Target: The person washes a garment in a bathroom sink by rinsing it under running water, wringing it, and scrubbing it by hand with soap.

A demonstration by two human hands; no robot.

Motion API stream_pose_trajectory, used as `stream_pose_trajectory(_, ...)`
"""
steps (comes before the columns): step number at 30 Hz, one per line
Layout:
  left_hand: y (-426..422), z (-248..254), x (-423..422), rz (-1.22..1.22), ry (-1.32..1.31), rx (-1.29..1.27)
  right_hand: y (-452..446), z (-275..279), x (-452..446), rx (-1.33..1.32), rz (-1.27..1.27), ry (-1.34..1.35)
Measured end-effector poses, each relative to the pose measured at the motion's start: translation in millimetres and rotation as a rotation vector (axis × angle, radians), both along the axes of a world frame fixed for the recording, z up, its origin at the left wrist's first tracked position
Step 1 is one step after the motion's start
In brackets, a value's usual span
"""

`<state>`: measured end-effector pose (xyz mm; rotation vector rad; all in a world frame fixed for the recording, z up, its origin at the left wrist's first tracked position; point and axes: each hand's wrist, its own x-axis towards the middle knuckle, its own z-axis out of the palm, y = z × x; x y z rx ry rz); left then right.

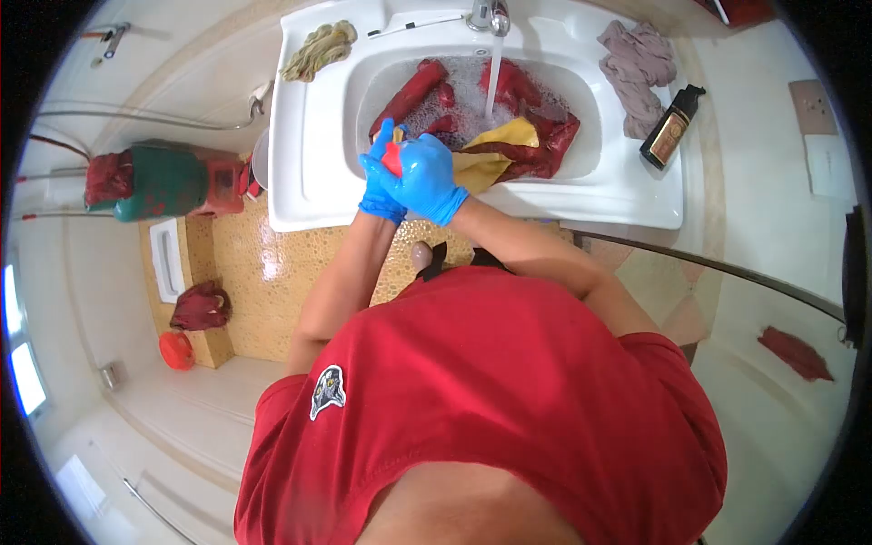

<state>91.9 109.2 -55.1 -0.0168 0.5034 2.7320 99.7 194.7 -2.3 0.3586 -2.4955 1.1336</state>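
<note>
The right hand (425,173) curls closed on a small red piece (392,160), pressed against the left hand (380,182). The left hand is part-curled with one finger reaching out; how tightly its other fingers close is hidden. Both wear blue gloves, probably against the water. They meet above the near side of the sink (313,195), likely so that drips fall inside.

Yellow cloth (504,133) lies just beyond the right hand, over soaked red cloth (545,154). Ahead of the hands, the tap (500,18) runs into the foamy water. Well to the right stands or leans a dark bottle (672,127), seemingly kept off the wet basin.

The near rim limits the wrists; the freer room seems to be upward and forward, left of the water stream.
</note>
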Motion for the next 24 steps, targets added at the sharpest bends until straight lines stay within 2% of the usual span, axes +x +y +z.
stream_pose_trajectory(1,2,3,5,0.073,-0.060,-0.054,-1,-3,-4,-0.007,-0.001,-0.016)
stream_pose_trajectory(3,7,9,4,0.049,-0.317,-0.513,12,-17,-40,-0.089,-0.124,-0.274)
stream_pose_trajectory(4,21,32,12,0.061,-0.283,-0.469,22,-27,-56,-0.195,-0.095,-0.328)
stream_pose_trajectory(7,8,13,5,0.081,-0.271,-0.434,8,-12,-23,-0.125,-0.121,-0.108)
stream_pose_trajectory(8,-3,-5,5,0.135,-0.041,-0.136,-2,5,-4,-0.014,-0.040,0.081)
stream_pose_trajectory(10,5,-31,-8,0.117,0.212,0.085,-4,-2,-3,0.005,-0.054,0.048)
stream_pose_trajectory(11,-3,-20,-6,0.039,0.026,-0.114,-6,-4,-2,0.012,-0.057,0.029)
stream_pose_trajectory(12,-10,-9,-4,-0.065,-0.162,-0.276,0,-4,-20,-0.003,-0.098,-0.105)
stream_pose_trajectory(13,6,1,0,0.028,-0.295,-0.465,16,17,-33,-0.153,-0.096,-0.389)
stream_pose_trajectory(14,18,17,3,0.015,-0.330,-0.409,22,-11,-48,-0.180,-0.137,-0.360)
stream_pose_trajectory(16,20,33,5,0.034,-0.371,-0.343,18,-15,-43,-0.153,-0.234,-0.291)
stream_pose_trajectory(17,12,26,0,-0.016,-0.235,-0.253,9,-6,-23,-0.171,-0.172,-0.069)
stream_pose_trajectory(19,-12,4,-1,-0.114,0.019,-0.083,9,-1,-23,-0.147,-0.161,-0.113)
stream_pose_trajectory(20,-4,13,6,0.060,-0.068,-0.179,9,3,-29,-0.139,-0.158,-0.126)
stream_pose_trajectory(23,8,23,3,-0.047,-0.315,-0.401,14,4,-42,-0.124,-0.158,-0.182)
stream_pose_trajectory(24,14,47,10,-0.086,-0.343,-0.343,20,-9,-59,-0.080,-0.189,-0.221)
